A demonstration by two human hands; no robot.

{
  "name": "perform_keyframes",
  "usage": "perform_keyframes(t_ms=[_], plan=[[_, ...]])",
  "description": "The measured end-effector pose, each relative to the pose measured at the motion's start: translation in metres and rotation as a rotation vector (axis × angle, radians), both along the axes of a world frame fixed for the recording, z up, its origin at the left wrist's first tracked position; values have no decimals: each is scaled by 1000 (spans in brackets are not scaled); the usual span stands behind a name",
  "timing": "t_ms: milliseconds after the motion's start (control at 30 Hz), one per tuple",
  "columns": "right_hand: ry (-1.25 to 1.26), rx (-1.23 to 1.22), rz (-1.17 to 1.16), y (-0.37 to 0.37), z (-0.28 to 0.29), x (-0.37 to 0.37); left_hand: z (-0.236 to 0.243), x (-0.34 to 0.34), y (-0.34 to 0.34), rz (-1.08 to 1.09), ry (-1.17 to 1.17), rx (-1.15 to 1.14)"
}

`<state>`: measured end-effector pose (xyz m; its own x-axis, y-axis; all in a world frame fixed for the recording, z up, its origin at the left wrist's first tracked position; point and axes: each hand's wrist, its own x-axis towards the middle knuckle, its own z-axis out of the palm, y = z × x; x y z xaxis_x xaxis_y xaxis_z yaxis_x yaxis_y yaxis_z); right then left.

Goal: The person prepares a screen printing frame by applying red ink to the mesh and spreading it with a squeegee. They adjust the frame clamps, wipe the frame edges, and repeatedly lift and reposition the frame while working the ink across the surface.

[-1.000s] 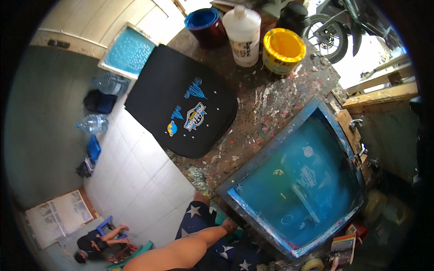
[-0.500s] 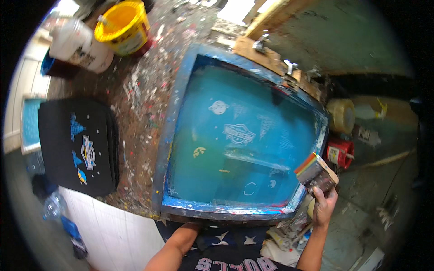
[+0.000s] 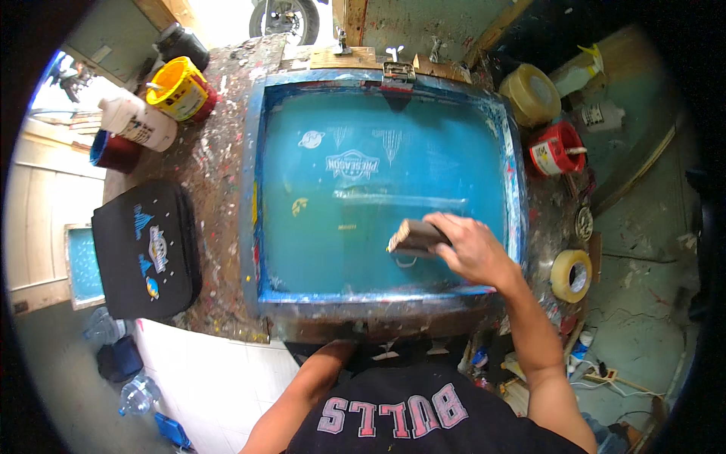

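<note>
My right hand (image 3: 470,251) grips a wood-handled squeegee (image 3: 414,236) over the lower right part of a blue framed printing screen (image 3: 401,132), which has small pale designs and lettering on its mesh. Whether the blade touches the mesh I cannot tell. My left hand (image 3: 335,352) reaches under the near edge of the paint-spattered worktable (image 3: 219,227), its fingers hidden. A stack of black panels (image 3: 125,280) with blue and white prints lies left of the screen. Hinge clamps (image 3: 398,73) hold the screen's far side.
At back left stand a yellow bucket (image 3: 181,91), white bottle (image 3: 140,125), blue-rimmed tub (image 3: 113,151) and dark jar (image 3: 181,47). Along the right are tape rolls (image 3: 571,276) and a red pot (image 3: 552,150). Water jugs (image 3: 140,393) sit below left; a motorcycle wheel (image 3: 283,19) shows beyond.
My view has turned to face the screen squarely. My right hand has carried the squeegee from the screen's right edge onto its lower middle area. My left arm still reaches under the table edge.
</note>
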<state>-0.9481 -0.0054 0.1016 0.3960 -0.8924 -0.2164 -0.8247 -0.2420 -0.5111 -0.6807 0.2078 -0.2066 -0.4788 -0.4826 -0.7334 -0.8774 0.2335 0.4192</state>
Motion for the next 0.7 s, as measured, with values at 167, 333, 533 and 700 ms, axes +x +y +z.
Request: perform_keyframes(t_ms=[167,333,533,700], plan=[[193,-78,40,1,-9,10,7,-30,-20,-14,143,-228],[229,-60,21,-9,-10,16,52,-17,-29,-15,355,-439],[227,-6,62,-23,-12,16,160,9,-4,17,550,-105],[211,-74,8,-8,-10,21,255,20,-8,342,776,-102]])
